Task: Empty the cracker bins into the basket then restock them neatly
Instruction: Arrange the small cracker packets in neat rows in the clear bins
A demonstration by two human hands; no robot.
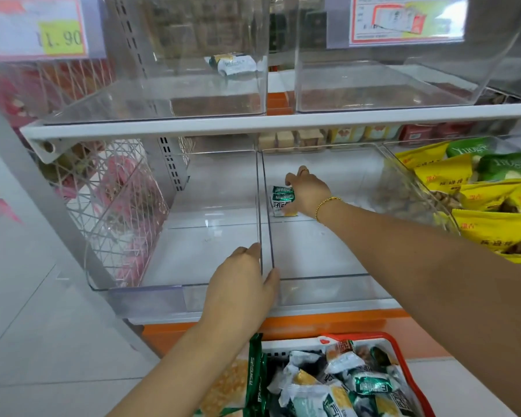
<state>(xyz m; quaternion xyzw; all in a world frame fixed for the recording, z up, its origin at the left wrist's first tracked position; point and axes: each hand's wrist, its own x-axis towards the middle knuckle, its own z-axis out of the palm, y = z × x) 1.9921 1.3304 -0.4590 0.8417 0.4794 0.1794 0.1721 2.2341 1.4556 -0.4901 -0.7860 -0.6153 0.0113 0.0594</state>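
**A:** What do we meet first, nearest to us?

**B:** A red-rimmed basket on the pale tiled floor, heaped with loose packets in white and green wrappers.

**A:** And our hands?

**B:** Just above it, our left hand clasps the bin walls where two clear bins meet, thumb on one side and fingers on the other. Further in, our right hand is closed around a small stack of cracker packets. The stack stands on the floor of the right bin. The left bin beside it holds nothing we can see.

**A:** How will those packets handle?

**B:** We judge them light, with slick, crinkly wrappers and brittle crackers inside. We would hold them by their flat sides, gently, and keep the stack squared so none slides out.

**A:** What lies beyond?

**B:** There is smooth, glossy plastic underfoot in the bins, and a white shelf above. A lone packet lies in an upper bin. Yellow bags fill the next bin to our right. Blurred price tags hang at the top.
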